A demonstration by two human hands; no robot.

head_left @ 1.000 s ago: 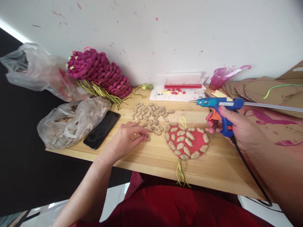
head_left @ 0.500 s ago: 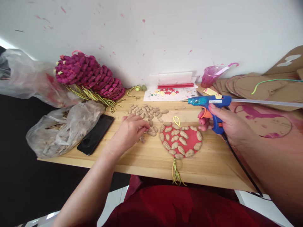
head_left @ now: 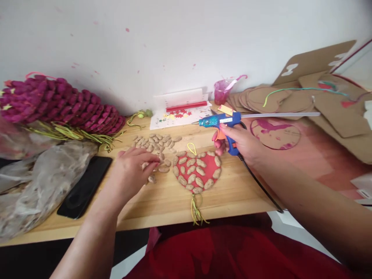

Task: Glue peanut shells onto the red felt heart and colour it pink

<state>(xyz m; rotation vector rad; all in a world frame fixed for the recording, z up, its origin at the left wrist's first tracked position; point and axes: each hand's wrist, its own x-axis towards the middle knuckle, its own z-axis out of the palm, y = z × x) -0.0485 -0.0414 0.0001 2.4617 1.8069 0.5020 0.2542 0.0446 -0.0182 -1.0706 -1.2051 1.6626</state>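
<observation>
My right hand [head_left: 242, 141] grips a blue hot glue gun [head_left: 217, 120] above the table, its nozzle pointing left and a long clear glue stick [head_left: 281, 114] out of its back. A red heart-shaped piece [head_left: 208, 164] lies flat below the nozzle, with peanuts in their shells around its rim and in rows inside. It has a yellow loop [head_left: 192, 147] on top and a yellow-green tassel [head_left: 196, 212] below. Over the near side of a pile of loose peanuts [head_left: 157, 142], my left hand [head_left: 135, 172] is closed in a pinch. Whatever is between its fingertips is hidden.
Magenta shell-covered decorations [head_left: 66, 104] lean at the back left. A black phone [head_left: 84, 188] lies beside a plastic bag [head_left: 43, 186]. White paper with small stars [head_left: 158, 121], a stained cup [head_left: 221, 92] and cardboard cut-outs [head_left: 261, 99] line the back and right.
The view has swung to the right, so everything appears further left. My left hand stays by the peanut pile, fingers pinched. My right hand still holds the glue gun.
</observation>
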